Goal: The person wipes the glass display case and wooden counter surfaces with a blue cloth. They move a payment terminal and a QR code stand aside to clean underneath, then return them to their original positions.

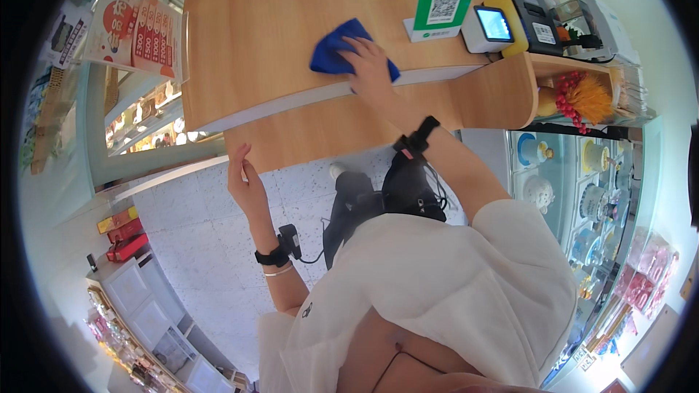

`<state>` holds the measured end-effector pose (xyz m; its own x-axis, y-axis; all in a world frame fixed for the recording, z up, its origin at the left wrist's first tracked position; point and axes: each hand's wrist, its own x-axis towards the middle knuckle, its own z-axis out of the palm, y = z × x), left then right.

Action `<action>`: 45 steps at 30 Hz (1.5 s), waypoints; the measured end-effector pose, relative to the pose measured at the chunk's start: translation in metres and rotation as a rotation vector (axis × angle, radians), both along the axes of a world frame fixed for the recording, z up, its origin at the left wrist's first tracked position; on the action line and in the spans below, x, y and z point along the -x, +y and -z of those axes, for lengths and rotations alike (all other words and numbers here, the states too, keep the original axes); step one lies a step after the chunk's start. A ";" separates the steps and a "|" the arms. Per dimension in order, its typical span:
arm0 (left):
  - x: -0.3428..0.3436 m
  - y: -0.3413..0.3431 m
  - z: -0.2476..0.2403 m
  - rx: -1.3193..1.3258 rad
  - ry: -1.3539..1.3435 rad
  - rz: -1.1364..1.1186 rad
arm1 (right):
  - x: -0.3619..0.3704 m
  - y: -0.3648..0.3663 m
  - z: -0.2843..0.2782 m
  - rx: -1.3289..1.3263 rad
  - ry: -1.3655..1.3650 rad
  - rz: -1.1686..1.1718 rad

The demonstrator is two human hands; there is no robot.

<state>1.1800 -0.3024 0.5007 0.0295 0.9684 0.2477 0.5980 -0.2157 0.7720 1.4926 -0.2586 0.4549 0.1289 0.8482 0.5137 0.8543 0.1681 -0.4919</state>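
Looks like mid-wipe to me, but no telling which bits are done or left. One dark blue, rumpled fabric cloth [331, 57] sits by the front edge of the pale wood-grain tabletop [266, 22], right hand [370, 64] draped over it; can't tell if it's pinching. Left hand [246, 178]'s empty, fingers loosely out, near the front left corner. Also one green upright sign [444, 6], one white boxy lit-screen device [486, 29], toward the right edge.

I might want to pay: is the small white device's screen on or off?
On: the screen on the small white device glows light blue, beside the green QR-code stand.
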 end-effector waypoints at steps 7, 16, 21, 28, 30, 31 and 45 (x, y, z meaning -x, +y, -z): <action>0.069 -0.030 0.036 0.111 -0.006 -0.096 | 0.209 0.067 0.036 -0.027 -0.148 -0.494; 0.142 -0.053 0.089 0.295 0.048 -0.266 | 0.302 0.000 0.124 0.334 -0.260 -0.585; 0.132 -0.055 0.110 0.310 0.055 -0.152 | 0.260 -0.015 0.158 0.260 -0.378 -0.620; 0.092 -0.038 0.122 0.386 0.086 0.000 | 0.083 -0.064 0.153 0.399 -0.250 -0.299; 0.076 -0.029 0.125 0.390 0.093 0.063 | 0.022 -0.097 0.149 0.477 -0.279 -0.143; 0.066 -0.024 0.125 0.389 0.097 0.101 | -0.003 -0.115 0.145 0.516 -0.289 -0.058; -0.159 0.003 0.040 0.446 0.169 0.820 | -0.113 -0.285 0.134 0.559 0.085 0.352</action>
